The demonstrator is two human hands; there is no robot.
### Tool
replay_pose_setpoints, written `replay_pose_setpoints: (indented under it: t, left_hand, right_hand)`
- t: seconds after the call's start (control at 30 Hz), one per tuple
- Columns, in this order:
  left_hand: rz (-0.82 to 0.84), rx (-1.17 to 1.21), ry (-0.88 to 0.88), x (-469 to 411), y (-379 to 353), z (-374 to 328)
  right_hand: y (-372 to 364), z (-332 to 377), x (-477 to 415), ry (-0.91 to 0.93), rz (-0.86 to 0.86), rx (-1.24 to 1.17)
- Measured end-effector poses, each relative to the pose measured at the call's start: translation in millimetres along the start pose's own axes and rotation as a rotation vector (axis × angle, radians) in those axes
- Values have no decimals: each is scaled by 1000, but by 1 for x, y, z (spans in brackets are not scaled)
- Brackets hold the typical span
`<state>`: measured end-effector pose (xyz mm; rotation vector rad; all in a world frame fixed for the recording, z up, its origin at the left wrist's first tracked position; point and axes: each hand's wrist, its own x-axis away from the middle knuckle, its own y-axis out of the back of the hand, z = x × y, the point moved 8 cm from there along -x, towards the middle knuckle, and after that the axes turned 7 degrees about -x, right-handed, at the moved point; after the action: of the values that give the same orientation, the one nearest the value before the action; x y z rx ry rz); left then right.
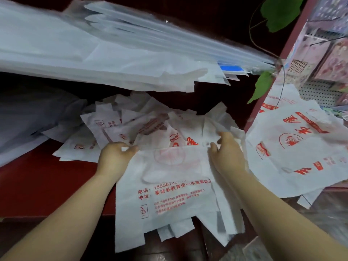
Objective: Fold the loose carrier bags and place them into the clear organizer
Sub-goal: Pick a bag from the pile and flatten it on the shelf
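A white carrier bag [169, 196] with red print hangs over the front edge of the red counter, its top edge folded. My left hand [114, 157] pinches its upper left corner. My right hand [226, 153] pinches the upper right corner. Behind the hands lies a loose heap of similar bags [131, 127]. More printed bags [293, 147] lie spread at the right. A clear organizer [169, 36] full of flat white bags fills the top of the view.
The red counter top [47, 185] lies bare to the left. A red shelf post [275, 72] stands at the right with green leaves [280, 12] and a thin wire. Pegboard with packaged goods [327, 59] is at the far right.
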<state>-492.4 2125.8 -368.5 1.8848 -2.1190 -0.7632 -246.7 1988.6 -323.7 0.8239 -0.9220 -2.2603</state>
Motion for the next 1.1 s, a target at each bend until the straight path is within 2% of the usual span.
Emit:
replay_pose_setpoints:
  t: [0.07,0.13,0.23,0.37,0.5,0.57,0.7,0.83,0.9,1.1]
  left_hand:
    - [-34,-22,17,-1,1,2]
    - [-54,-23,34,0,2,3]
    - [-44,-52,20,1,2,3]
    - [-37,102,32,2,5,3]
    - [-89,269,115,3,13,11]
    - [-88,323,136,3,14,12]
    - [-91,348,135,6,14,7]
    - [-120,355,128,7,16,9]
    - [-133,353,134,7,17,11]
    - [-131,363,144,8,17,10]
  right_hand:
    - [-8,24,9,253,26,112]
    - [-34,44,24,435,207,121]
    - [-69,59,40,532,424,180]
    - [-65,52,20,364,460,23]
    - [-13,16,-5,47,323,-306]
    - [3,-3,-3,-48,309,-338]
    - [-2,-20,12,-145,398,-334]
    - [6,-24,14,-227,199,-548]
    - [9,-26,19,-262,180,-672]
    - [3,-30,37,-356,340,-893]
